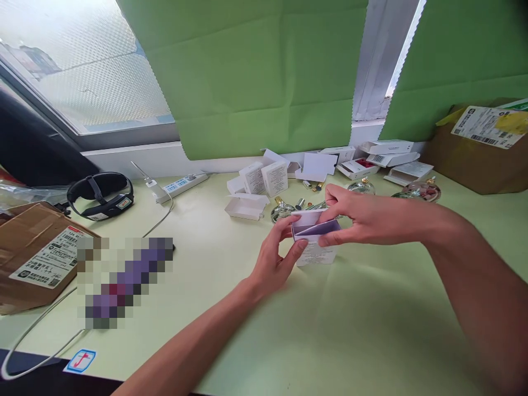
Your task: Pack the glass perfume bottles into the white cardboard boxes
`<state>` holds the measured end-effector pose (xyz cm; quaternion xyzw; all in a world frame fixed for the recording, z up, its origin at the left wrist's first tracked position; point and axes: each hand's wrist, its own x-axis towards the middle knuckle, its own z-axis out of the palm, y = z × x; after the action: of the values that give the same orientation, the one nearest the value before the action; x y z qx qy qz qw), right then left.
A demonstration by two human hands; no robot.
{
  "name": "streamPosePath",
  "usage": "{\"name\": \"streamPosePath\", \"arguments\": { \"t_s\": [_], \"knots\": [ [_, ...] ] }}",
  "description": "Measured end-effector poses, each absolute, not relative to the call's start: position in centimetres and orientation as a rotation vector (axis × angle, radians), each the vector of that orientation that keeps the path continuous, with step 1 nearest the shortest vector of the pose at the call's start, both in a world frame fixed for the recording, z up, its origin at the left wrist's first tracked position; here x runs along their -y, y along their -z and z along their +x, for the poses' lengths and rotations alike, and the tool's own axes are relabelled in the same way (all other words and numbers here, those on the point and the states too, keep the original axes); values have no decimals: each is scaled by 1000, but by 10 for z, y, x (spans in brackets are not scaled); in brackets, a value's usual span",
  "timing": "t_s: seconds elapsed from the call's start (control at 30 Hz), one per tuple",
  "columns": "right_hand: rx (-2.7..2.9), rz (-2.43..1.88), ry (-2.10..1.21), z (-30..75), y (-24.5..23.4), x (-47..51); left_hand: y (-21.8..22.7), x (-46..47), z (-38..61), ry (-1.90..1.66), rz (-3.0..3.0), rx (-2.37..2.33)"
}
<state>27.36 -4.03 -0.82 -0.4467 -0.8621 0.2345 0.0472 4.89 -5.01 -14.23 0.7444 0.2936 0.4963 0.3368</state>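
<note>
A small white carton (317,254) with printed text stands upright on the table, its top open and its lilac inside showing. My left hand (277,256) grips the carton's left side between thumb and fingers. Across the top, my right hand (344,217) is closed at the right edge, thumb on the front and fingers bent over the flap (317,228). What lies deep inside the carton is hidden. Just behind are a glass perfume bottle (281,211) with a gold top and several small metallic tubes (300,203).
White cartons (275,179), some open, stand along the wall. More perfume bottles (423,190) lie right of them. A power strip (181,187), a black headset (101,196), a brown cardboard box (39,258) and a blurred-out object (127,283) occupy the left. Another cardboard box (478,157) is far right.
</note>
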Motion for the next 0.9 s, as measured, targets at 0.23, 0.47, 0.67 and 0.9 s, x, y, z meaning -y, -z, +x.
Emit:
{"name": "streamPosePath", "arguments": {
  "t_s": [0.23, 0.47, 0.67, 0.9],
  "knots": [
    [2733, -1230, -708, 272, 8, 39, 141, 51, 50, -1289, 1947, -780],
    [2771, -1208, -751, 270, 14, 37, 143, 51, 49, -1290, 1952, -774],
    [2768, -1242, -757, 269, 15, 38, 144, 51, 48, -1285, 1949, -775],
    [2742, -1315, -676, 266, 22, 36, 143, 51, 49, -1270, 1942, -773]
  ]
}}
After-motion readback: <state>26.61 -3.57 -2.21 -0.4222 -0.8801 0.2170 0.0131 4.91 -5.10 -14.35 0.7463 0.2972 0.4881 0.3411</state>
